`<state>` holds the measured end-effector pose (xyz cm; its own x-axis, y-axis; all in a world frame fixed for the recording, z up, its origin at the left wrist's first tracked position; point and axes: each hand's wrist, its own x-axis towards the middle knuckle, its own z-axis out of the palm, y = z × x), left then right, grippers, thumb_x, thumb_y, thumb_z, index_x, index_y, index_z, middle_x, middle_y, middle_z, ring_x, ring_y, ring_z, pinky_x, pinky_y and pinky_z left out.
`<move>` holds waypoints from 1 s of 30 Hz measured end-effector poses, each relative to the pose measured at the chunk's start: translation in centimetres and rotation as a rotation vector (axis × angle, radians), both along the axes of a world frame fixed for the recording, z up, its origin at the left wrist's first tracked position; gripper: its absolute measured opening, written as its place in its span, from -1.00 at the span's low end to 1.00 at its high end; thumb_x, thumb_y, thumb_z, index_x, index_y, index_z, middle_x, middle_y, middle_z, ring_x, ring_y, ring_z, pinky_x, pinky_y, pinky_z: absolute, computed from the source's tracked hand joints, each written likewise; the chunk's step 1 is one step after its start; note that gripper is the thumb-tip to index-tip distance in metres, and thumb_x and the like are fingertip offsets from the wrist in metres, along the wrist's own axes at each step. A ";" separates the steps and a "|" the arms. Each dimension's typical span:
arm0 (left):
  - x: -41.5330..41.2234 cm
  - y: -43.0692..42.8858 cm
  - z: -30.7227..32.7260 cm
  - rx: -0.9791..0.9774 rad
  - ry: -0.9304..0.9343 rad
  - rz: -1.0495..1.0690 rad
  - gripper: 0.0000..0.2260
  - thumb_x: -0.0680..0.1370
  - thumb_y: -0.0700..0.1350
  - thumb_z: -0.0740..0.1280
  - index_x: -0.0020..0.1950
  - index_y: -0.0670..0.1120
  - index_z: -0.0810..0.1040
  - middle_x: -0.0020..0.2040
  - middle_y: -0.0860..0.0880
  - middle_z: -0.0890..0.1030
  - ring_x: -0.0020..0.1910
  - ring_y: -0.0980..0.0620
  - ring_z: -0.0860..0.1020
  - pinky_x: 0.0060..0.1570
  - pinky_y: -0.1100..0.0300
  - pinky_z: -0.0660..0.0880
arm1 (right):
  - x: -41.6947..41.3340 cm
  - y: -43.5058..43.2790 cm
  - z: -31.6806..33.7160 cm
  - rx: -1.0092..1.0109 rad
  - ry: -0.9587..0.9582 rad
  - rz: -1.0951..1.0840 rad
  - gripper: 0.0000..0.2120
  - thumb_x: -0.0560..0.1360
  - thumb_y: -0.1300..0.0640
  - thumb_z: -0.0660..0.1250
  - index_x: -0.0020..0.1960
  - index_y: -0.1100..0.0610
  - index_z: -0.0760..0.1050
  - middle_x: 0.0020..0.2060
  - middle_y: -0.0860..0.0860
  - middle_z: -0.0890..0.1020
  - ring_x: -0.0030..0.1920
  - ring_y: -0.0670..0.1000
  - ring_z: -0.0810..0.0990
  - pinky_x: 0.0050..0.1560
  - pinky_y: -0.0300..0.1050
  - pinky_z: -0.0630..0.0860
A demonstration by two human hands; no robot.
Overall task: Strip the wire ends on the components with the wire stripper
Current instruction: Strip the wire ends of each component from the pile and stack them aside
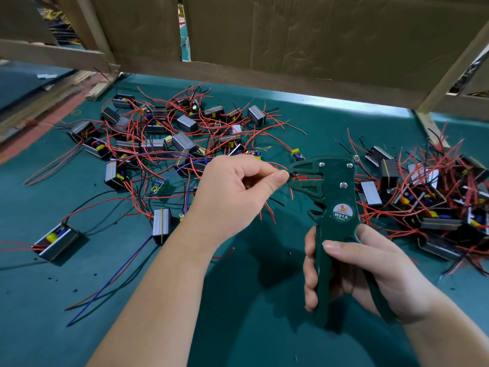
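Note:
My right hand [357, 271] grips the handles of a dark green wire stripper [332, 197] held upright, its jaws pointing left. My left hand [238, 192] pinches a thin red wire [271, 211] between thumb and forefinger and holds its end in the stripper's jaws. Short red wire ends hang below my left hand. Which component this wire belongs to is hidden by the hand.
On the green table [79, 287], a pile of small grey box components with red wires [180, 128] lies behind my left hand. A second pile [428, 205] sits at the right. A single component [57, 241] lies at the left. Cardboard walls [291, 35] stand behind.

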<state>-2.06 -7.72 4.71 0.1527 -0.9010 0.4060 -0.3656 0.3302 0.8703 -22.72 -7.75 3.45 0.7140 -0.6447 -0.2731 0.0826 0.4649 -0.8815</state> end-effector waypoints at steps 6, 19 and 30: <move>0.4 -0.4 -0.5 0.121 -0.082 -0.077 -0.91 0.50 0.01 0.30 -0.12 0.14 0.61 -0.29 0.15 0.64 -0.29 0.19 0.55 -0.22 0.36 0.45 | 1.6 0.8 -0.1 0.085 -0.057 -0.152 -0.52 0.18 -0.13 0.60 -0.21 0.20 0.51 -0.44 0.26 0.47 -0.51 0.17 0.49 -0.41 0.08 0.51; 0.9 -0.7 -1.9 0.166 -0.268 0.021 -0.83 0.57 0.04 0.14 -0.15 0.11 0.48 -0.31 0.04 0.56 -0.37 0.10 0.50 -0.28 0.17 0.43 | -0.4 -0.6 1.2 0.120 -0.152 -0.138 -0.60 0.13 -0.07 0.59 -0.28 0.17 0.49 -0.49 0.16 0.41 -0.57 0.12 0.41 -0.52 0.00 0.48; 0.9 -1.7 -0.3 0.374 0.122 -0.001 -0.78 0.68 -0.09 0.10 -0.15 -0.06 0.39 -0.31 -0.01 0.48 -0.37 0.08 0.44 -0.31 0.31 0.42 | -0.4 -0.7 0.7 0.141 -0.130 -0.113 -0.58 0.11 -0.04 0.60 -0.20 0.17 0.55 -0.41 0.22 0.47 -0.47 0.21 0.49 -0.43 0.11 0.50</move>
